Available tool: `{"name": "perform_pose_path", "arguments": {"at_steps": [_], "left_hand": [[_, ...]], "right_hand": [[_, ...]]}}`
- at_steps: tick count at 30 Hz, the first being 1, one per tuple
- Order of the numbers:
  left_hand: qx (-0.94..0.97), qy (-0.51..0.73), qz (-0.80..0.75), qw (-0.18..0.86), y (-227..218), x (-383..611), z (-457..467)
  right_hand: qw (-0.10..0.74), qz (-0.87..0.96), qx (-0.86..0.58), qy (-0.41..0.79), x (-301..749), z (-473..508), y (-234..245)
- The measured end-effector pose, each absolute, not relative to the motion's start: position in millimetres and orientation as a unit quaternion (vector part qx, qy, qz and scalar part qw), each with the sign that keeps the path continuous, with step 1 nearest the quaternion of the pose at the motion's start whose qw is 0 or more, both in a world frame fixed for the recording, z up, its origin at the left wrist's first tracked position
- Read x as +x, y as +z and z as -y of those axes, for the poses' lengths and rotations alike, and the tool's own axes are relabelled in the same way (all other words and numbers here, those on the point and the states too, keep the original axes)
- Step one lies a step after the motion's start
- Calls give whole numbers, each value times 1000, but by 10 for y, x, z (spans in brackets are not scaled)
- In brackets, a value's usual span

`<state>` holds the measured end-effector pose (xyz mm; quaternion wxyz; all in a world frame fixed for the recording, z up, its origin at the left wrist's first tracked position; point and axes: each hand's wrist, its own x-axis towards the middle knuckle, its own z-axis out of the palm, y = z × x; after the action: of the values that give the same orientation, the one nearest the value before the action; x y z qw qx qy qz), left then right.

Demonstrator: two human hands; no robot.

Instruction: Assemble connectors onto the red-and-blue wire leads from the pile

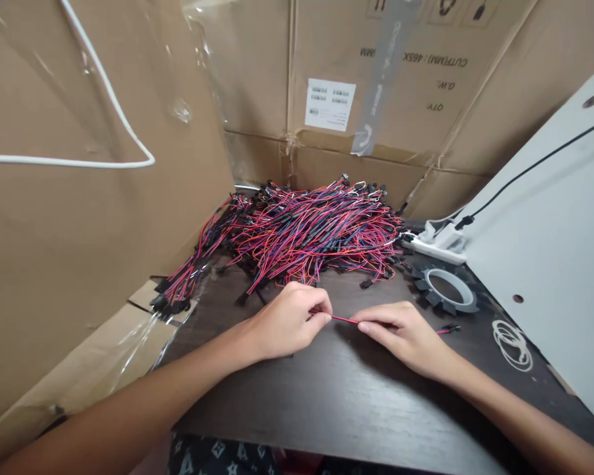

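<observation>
A thin red wire (345, 320) is stretched between my two hands, just above the dark tabletop (327, 396). My left hand (292, 320) pinches it at one side, fingers curled round so that part of the wire is hidden. From the other side my right hand (400, 330) grips it between thumb and fingertips. Behind the right hand a black connector (453, 328) on a short red lead pokes out; whether it belongs to the held wire I cannot tell. Beyond both hands lies a large heap of red, blue and black wire harnesses (321, 231) with black connectors.
A smaller wire bundle (178, 290) spills off at left beside a cardboard box (103, 218). On the right are a roll of grey tape (468, 303), a coiled white cord (512, 346) and a white power strip (440, 247). Cardboard boxes (257, 79) and a white panel (549, 231) enclose the table.
</observation>
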<state>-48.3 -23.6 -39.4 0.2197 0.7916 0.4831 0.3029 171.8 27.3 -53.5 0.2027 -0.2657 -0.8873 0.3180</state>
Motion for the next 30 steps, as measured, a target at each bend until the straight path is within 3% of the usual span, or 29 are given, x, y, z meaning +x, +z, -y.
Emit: {"name": "perform_pose_path", "arguments": {"at_steps": [8, 22, 30], "left_hand": [[789, 311, -486, 213, -432, -534, 215], [781, 300, -490, 245, -497, -508, 207], [752, 288, -505, 310, -507, -471, 188]], "right_hand": [[168, 919, -238, 265, 1592, -245, -545], [116, 839, -327, 419, 1286, -262, -449], [141, 847, -351, 372, 1289, -201, -487]]}}
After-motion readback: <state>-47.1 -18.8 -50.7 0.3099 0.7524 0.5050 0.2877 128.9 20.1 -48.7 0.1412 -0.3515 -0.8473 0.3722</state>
